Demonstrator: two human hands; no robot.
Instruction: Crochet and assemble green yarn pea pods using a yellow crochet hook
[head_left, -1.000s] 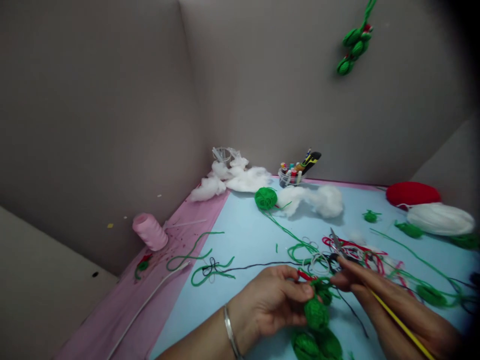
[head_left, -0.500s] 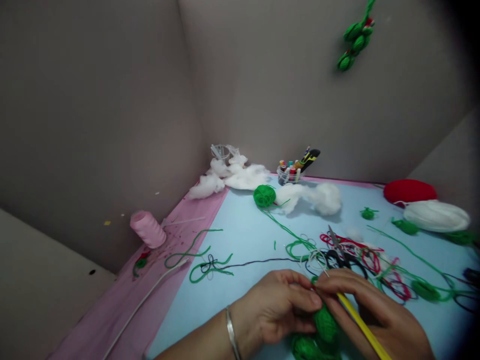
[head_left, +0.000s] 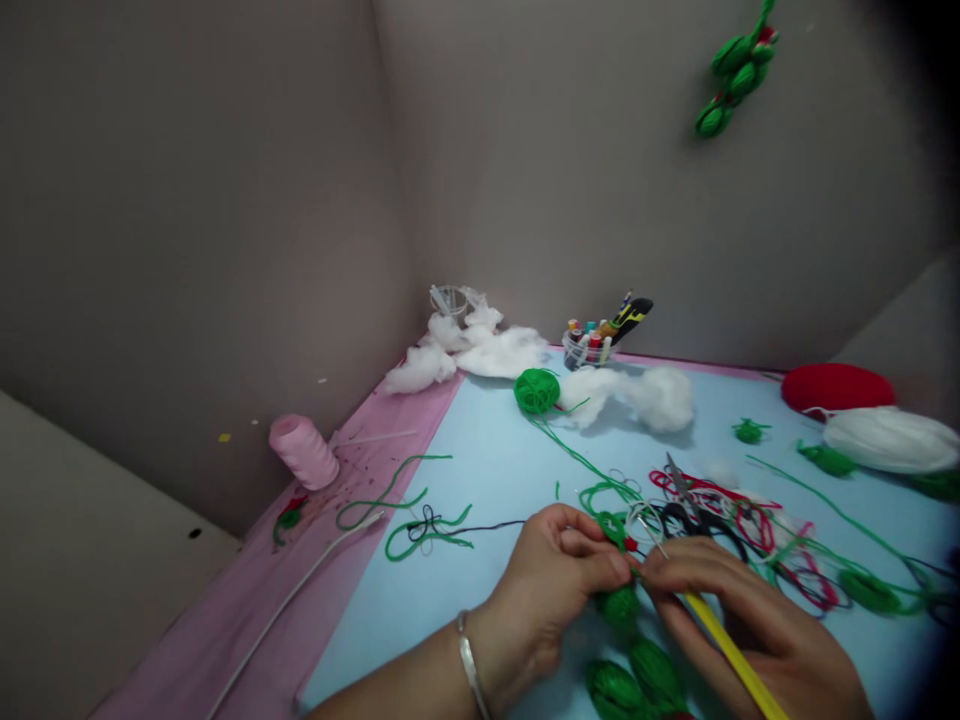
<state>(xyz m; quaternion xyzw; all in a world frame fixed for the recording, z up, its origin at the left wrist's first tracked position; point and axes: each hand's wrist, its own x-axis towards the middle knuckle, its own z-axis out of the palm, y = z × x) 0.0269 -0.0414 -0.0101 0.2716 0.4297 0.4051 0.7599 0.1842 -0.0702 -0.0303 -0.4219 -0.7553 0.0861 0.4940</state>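
Observation:
My left hand [head_left: 551, 580], with a silver bangle at the wrist, pinches a green yarn craft piece [head_left: 619, 606] between thumb and fingers. Several wound green lobes hang below the grip, and a bit of red shows near the fingertips. Close against it, my right hand [head_left: 750, 620] is closed round a crochet hook [head_left: 727, 650] with a yellow handle. The hook's thin metal shaft points up and left. Its fingertips meet the craft piece beside my left thumb. Black-handled scissors [head_left: 694, 510] lie just beyond my right hand among tangled red, green and white yarn.
A green yarn ball [head_left: 537, 390] sits by white stuffing [head_left: 660, 398]. Behind it stands a clear cup of pens [head_left: 589, 348]. Red yarn [head_left: 836, 387] and white yarn [head_left: 889, 437] lie at right. A pink thread cone [head_left: 304, 452] is at left. A similar green piece [head_left: 739, 75] hangs above.
My left hand has moved slightly up, and its grip is now higher on the craft piece. More green lobes show below the hands. The view has shifted a little left.

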